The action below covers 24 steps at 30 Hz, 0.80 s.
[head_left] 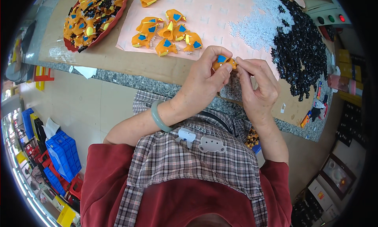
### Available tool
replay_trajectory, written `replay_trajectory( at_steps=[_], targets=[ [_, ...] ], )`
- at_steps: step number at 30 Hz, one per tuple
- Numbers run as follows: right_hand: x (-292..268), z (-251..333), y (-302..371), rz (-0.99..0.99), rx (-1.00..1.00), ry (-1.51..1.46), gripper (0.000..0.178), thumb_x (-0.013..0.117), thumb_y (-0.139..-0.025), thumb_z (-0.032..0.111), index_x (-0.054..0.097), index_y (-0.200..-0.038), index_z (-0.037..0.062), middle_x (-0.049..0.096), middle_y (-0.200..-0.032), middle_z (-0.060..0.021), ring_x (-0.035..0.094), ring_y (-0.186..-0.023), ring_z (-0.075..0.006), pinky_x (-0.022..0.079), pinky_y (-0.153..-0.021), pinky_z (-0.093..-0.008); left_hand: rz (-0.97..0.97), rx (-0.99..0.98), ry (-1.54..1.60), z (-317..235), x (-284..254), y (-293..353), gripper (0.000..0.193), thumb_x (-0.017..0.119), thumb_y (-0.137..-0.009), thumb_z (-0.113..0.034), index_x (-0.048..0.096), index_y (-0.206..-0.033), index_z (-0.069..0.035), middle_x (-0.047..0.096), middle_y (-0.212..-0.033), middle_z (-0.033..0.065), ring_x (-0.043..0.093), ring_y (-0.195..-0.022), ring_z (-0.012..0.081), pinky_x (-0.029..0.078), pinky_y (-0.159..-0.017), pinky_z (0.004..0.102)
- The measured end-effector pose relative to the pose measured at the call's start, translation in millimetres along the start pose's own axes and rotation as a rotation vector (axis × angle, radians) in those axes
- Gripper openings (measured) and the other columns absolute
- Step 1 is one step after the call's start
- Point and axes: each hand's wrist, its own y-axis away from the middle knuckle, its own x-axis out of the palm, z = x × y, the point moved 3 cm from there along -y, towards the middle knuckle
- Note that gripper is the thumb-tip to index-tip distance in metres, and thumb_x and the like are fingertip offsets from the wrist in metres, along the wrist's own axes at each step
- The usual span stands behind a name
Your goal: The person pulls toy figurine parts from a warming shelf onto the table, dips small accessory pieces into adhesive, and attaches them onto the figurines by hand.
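Observation:
My left hand (pixel 208 74) holds a small orange plastic-looking figure part (pixel 221 60) with a blue patch, pinched between thumb and fingers above the table's near edge. At the part's right end, the thumb and forefinger of my right hand (pixel 258 82) are closed on it. Whether a tiny piece sits between those right fingertips is hidden. Beyond my left hand, several similar orange parts (pixel 167 46) with blue patches and some yellow bits lie on a pale pink sheet (pixel 212 14).
A red scalloped tray (pixel 125 10) heaped with orange and black parts stands at the far left. Piles of small clear pieces (pixel 260 24) and small black pieces (pixel 299 54) spread over the right side. Cardboard (pixel 153 71) covers the speckled stone tabletop (pixel 112 74). Blue crates (pixel 64 154) stand at lower left.

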Motion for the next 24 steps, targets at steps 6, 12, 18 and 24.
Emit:
replay_trajectory(
  at_steps=[6,12,18,24],
  targets=[
    [5.4,-4.2,0.2,-0.069,-0.102,-0.005,0.026,0.069,-0.077,-0.011,0.071,-0.100,0.0005,0.065,-0.085,-0.0107,0.064,-0.069,-0.0176,0.051,-0.059,-0.0260,-0.020,0.061,-0.079,-0.1,-0.5,-0.2,0.020,0.049,-0.101,-0.007,0.046,-0.120,-0.006,0.047,-0.079,-0.0016,0.042,-0.067,0.0036,0.037,-0.056,0.0179],
    [10.8,-3.1,4.8,-0.125,-0.227,0.102,0.029,0.070,-0.074,-0.013,0.070,-0.100,-0.0002,0.063,-0.084,-0.0117,0.063,-0.068,-0.0202,0.051,-0.057,-0.0276,-0.107,0.154,-0.146,4.7,-0.3,-3.0,0.017,0.053,-0.097,-0.005,0.048,-0.113,-0.003,0.050,-0.078,0.0005,0.047,-0.068,0.0060,0.041,-0.057,0.0219],
    [7.8,-8.1,5.2,-0.010,0.101,-0.193,0.025,0.065,-0.083,-0.011,0.069,-0.106,-0.0016,0.063,-0.092,-0.0098,0.063,-0.078,-0.0156,0.052,-0.068,-0.0247,-0.091,0.057,0.012,1.1,-0.8,-1.6,0.017,0.054,-0.097,-0.007,0.049,-0.113,-0.004,0.053,-0.077,0.0011,0.048,-0.066,0.0065,0.041,-0.056,0.0217],
    [9.0,-20.6,3.4,0.052,0.249,-0.615,0.022,0.061,-0.088,-0.009,0.068,-0.108,-0.0035,0.061,-0.101,-0.0078,0.061,-0.084,-0.0126,0.051,-0.075,-0.0236,-0.012,-0.146,0.245,-2.7,-5.5,-4.9,0.024,0.056,-0.098,-0.012,0.051,-0.120,-0.004,0.055,-0.085,0.0007,0.045,-0.066,0.0049,0.037,-0.056,0.0186]
  ],
)
